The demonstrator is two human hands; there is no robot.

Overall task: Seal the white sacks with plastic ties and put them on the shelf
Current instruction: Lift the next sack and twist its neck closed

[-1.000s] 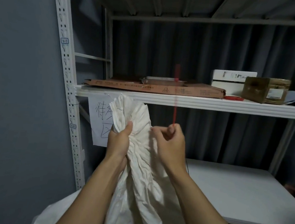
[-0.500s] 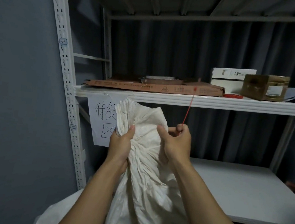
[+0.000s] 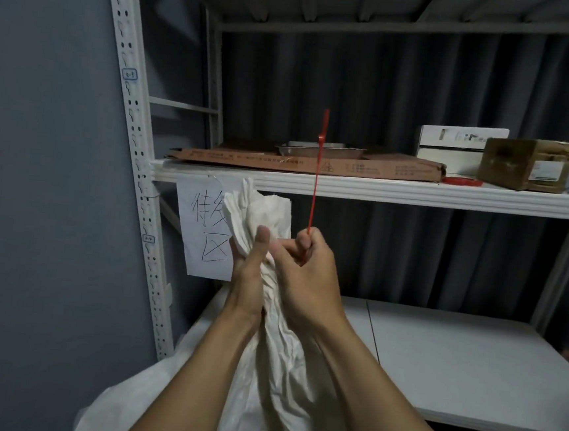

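Sack handling: we judge the white sack [image 3: 272, 379] soft and limp, a thin crinkling cloth or woven plastic that bunches easily; its weight we cannot tell, since the body hangs below the frame.
Where to hold: we take it at the gathered neck, just under the flared mouth, where the folds are squeezed into a rope.
Tie handling: the red plastic tie [image 3: 316, 180] looks thin, light and springy, stiff enough to stand upright; best pinched at its lower end.
Left hand [image 3: 248, 274]: wrapped tight around the sack's neck, thumb up.
Right hand [image 3: 305, 279]: closed against the neck from the right, fingers pinching the tie's base.
Sack location: near and centre, held up in front of the lower shelf [image 3: 469, 369], mouth just below the upper shelf [image 3: 416, 192] edge.
Sack look: off-white, heavily creased, mouth pleated into a fan.
Tie look: bright red strip with a small tab near its top.
Seal status: we judge the tie not yet looped around the neck.
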